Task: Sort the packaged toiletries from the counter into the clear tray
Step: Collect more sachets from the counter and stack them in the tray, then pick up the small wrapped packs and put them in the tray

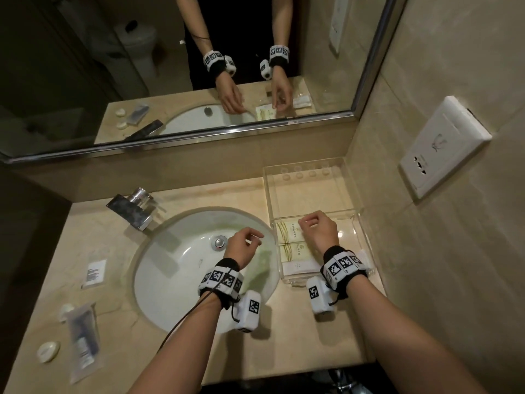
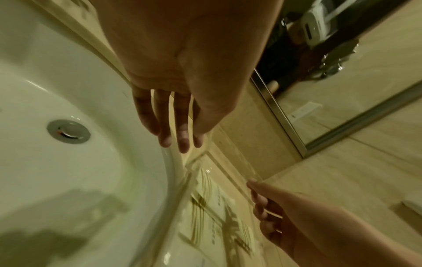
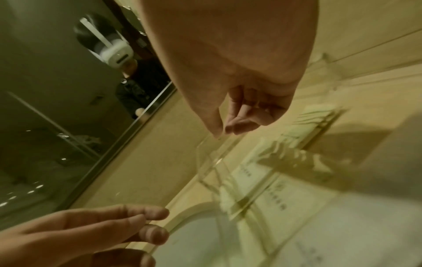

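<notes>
Clear glossy plastic tray point(image 1: 356, 223); smooth veined stone table point(image 1: 250, 351); glossy white ceramic sink point(image 1: 176, 268); shiny metal faucet point(image 1: 133, 207); matt paper packets point(image 1: 292, 237).

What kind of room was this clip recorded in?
A bathroom, quite possibly a hotel's. A white basin with a chrome faucet sits in a beige stone counter below a wall mirror, and small packaged toiletries lie in a clear tray.
</notes>
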Action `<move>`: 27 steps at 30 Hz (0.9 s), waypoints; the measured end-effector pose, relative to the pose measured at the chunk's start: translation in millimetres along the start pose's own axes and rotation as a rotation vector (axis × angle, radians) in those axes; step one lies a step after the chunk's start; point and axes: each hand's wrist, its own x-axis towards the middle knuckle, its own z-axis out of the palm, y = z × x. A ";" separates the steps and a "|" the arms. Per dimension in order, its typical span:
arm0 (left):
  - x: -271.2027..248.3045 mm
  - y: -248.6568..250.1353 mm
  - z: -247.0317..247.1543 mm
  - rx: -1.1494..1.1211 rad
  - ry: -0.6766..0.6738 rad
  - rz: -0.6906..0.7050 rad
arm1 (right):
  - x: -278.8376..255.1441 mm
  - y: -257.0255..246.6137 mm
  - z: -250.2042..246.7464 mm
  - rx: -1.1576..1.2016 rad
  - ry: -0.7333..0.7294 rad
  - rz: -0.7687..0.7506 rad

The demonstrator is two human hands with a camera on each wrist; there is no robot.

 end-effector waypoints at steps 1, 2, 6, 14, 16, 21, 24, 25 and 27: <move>-3.0 -5.4 -8.6 -0.019 0.017 -0.020 | -5.0 -6.8 7.7 0.005 -0.015 -0.041; -6.1 -11.3 -17.9 -0.041 0.038 -0.039 | -10.2 -14.9 16.2 0.010 -0.031 -0.073; -24.5 -38.9 -61.1 -0.121 0.132 -0.094 | -32.2 -50.6 61.1 0.012 -0.152 -0.142; -83.2 -127.6 -162.2 -0.227 0.326 -0.235 | -94.9 -117.2 187.3 -0.108 -0.434 -0.316; -102.4 -154.9 -187.8 -0.246 0.385 -0.288 | -113.8 -128.5 224.0 -0.122 -0.521 -0.308; -153.9 -226.1 -242.6 -0.295 0.526 -0.461 | -160.2 -149.2 311.3 -0.173 -0.673 -0.371; -179.0 -268.1 -267.9 -0.281 0.625 -0.544 | -185.1 -156.5 356.2 -0.213 -0.750 -0.397; -185.5 -280.1 -274.4 -0.290 0.642 -0.578 | -191.8 -158.1 368.7 -0.229 -0.767 -0.406; -195.2 -300.1 -285.6 -0.325 0.666 -0.622 | -202.8 -160.1 390.6 -0.262 -0.797 -0.410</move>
